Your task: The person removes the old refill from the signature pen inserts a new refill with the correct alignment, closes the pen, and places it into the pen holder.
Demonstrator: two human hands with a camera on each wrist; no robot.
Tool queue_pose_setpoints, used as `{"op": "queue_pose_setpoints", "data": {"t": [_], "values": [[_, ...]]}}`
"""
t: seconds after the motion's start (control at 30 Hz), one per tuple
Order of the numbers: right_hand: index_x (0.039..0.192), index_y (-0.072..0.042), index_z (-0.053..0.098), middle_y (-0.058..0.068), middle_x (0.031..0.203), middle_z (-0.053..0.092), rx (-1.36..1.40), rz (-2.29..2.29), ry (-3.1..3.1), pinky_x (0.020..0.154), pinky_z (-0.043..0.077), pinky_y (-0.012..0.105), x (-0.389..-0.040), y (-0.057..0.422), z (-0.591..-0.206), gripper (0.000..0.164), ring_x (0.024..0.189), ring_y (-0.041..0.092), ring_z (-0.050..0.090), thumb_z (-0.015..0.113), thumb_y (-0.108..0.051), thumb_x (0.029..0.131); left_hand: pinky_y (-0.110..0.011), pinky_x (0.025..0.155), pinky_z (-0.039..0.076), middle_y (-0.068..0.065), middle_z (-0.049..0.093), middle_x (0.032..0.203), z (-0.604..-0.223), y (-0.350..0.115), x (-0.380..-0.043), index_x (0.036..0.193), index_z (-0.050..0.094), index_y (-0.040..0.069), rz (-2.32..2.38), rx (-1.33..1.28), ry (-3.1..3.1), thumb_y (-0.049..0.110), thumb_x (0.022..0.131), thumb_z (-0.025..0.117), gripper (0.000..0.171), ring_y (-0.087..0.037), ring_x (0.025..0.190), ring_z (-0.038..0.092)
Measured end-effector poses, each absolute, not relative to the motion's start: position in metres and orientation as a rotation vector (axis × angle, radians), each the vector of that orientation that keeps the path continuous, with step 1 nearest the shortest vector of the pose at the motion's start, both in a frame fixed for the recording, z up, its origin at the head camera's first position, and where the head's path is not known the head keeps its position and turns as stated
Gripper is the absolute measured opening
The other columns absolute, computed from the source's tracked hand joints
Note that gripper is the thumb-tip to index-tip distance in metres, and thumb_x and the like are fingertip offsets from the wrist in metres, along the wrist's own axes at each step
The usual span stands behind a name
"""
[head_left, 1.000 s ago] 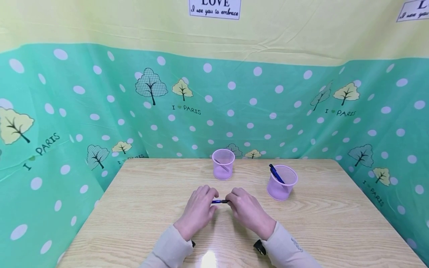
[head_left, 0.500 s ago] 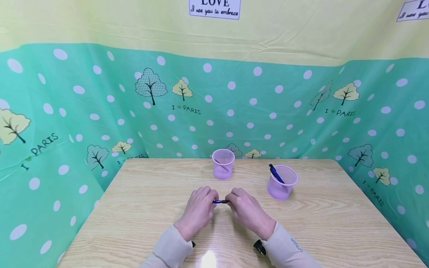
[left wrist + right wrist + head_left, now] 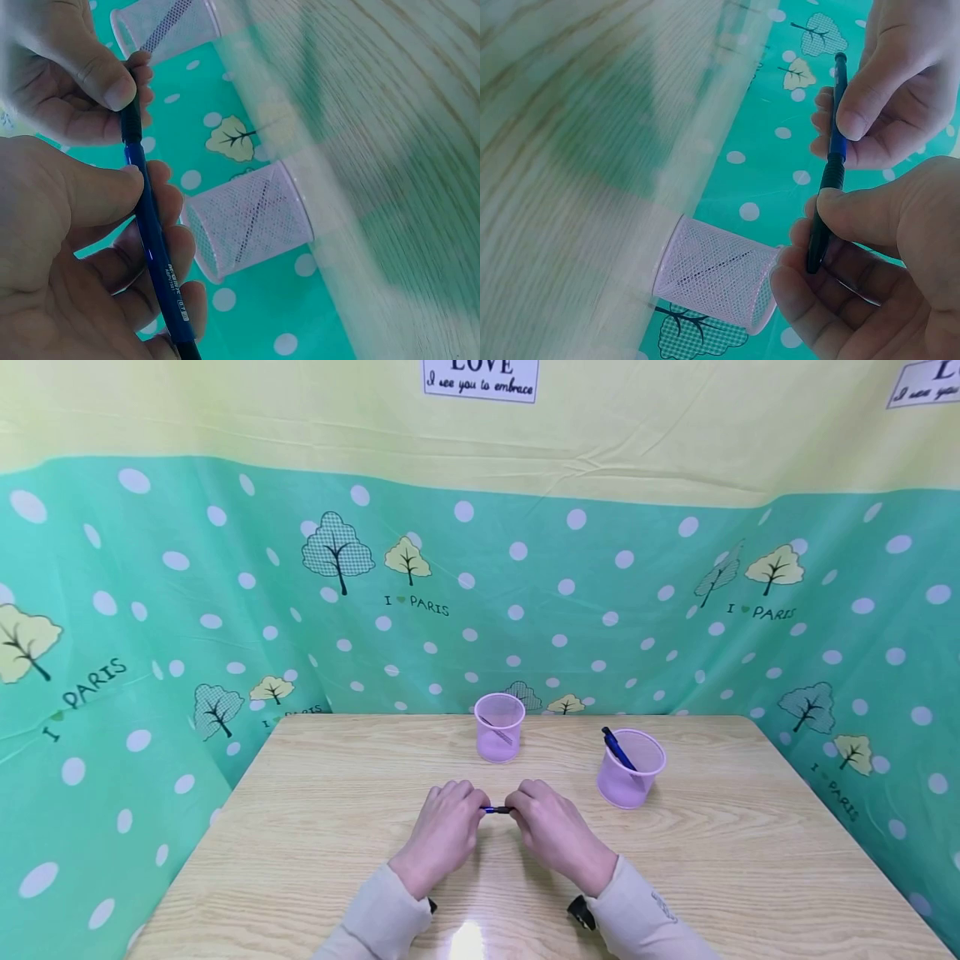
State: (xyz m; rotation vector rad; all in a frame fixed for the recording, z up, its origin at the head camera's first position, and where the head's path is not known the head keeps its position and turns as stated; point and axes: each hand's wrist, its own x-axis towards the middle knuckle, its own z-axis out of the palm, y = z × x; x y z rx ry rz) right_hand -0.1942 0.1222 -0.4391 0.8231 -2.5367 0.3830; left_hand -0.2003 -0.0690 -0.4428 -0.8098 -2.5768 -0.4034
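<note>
A pen [image 3: 159, 247] with a blue barrel and black grip lies crosswise between both hands, above the table. My left hand [image 3: 444, 831] holds it by the blue barrel, thumb on one side and fingers behind. With thumb and fingers my right hand [image 3: 555, 831] pinches the black grip section [image 3: 831, 180]; its front end shows below the thumb in the right wrist view. Behind the hands stands a lilac mesh pen cup [image 3: 498, 745] with a thin dark stick-like shape seen through its wall. Another lilac cup [image 3: 618, 792], to the right, has a blue pen [image 3: 618, 748] leaning in it.
The light wood table [image 3: 315, 810] runs back to a green dotted curtain [image 3: 517, 635], which also hangs along both sides. Both cups stand beyond the hands, one near the back edge. A bright reflection lies at the table's front.
The left thumb, apart from the pen a second ago, has closed onto it. The left hand has shifted slightly right, leaving less barrel showing between the hands. The right hand has barely moved.
</note>
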Motion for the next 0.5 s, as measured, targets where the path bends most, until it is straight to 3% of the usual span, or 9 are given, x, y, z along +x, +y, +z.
{"op": "queue_pose_setpoints", "data": {"t": [0.5], "values": [[0.088, -0.014, 0.069, -0.009, 0.079, 0.052, 0.806, 0.399, -2.536, 0.060, 0.049, 0.024, -0.1943, 0.1223, -0.4386, 0.010, 0.074, 0.008, 0.051, 0.072, -0.005, 0.082, -0.028, 0.068, 0.041, 0.006, 0.055, 0.083, -0.4426, -0.0708, -0.2023, 0.089, 0.066, 0.014, -0.454, -0.830, -2.548, 0.005, 0.083, 0.068, 0.011, -0.015, 0.076, 0.047]]}}
